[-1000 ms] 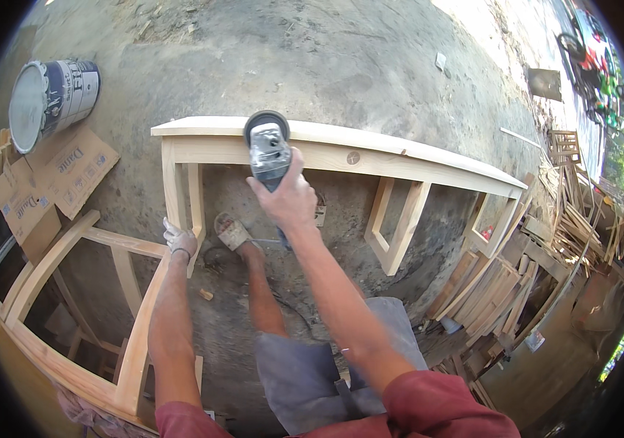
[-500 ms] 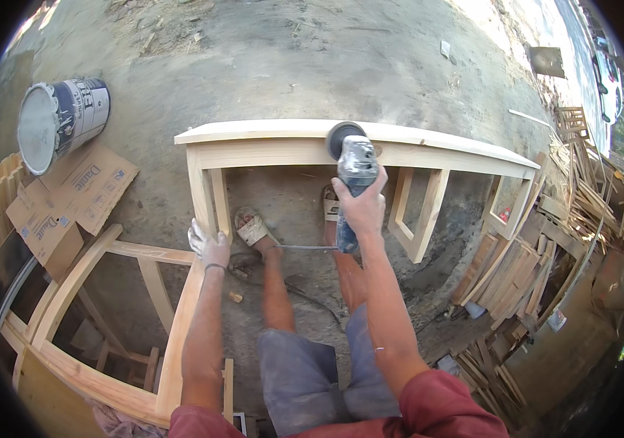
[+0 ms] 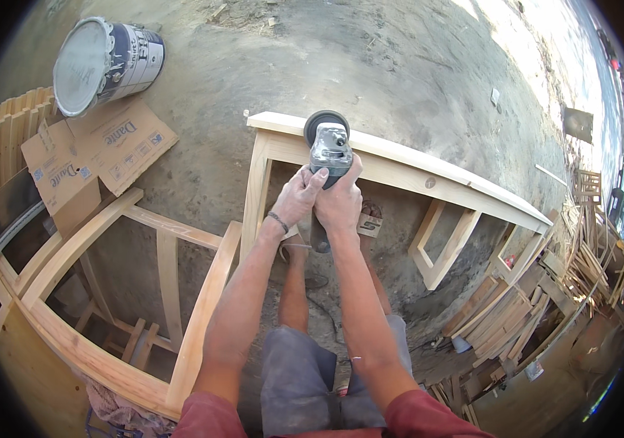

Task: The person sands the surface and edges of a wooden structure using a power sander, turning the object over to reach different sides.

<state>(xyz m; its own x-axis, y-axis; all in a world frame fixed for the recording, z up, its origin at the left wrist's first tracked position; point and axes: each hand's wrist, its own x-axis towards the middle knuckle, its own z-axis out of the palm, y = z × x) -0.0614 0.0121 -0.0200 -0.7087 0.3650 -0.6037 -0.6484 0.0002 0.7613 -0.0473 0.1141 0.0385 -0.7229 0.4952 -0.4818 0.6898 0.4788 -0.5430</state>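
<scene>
An angle grinder [image 3: 332, 150] with a dark round disc [image 3: 324, 125] is held in both my hands. My right hand [image 3: 339, 204] wraps its body from the right, and my left hand [image 3: 296, 196], with a dark band at the wrist, closes on it from the left. The disc lies against the front edge of a pale wooden frame [image 3: 388, 169], near its left end. This frame has a long top board, and legs and open rectangular supports below it. The lower end of the grinder is partly hidden behind my hands.
At left lie a second wooden frame [image 3: 203, 319], flattened cardboard [image 3: 113, 150] and a white and blue bucket [image 3: 117, 64] on its side. Scrap wood [image 3: 505, 321] is heaped at right. A cord [image 3: 324, 310] runs over the floor near my feet.
My left hand has left the wooden frame and taken hold of the grinder. The grinder has moved toward the left end of the long board. The view has shifted.
</scene>
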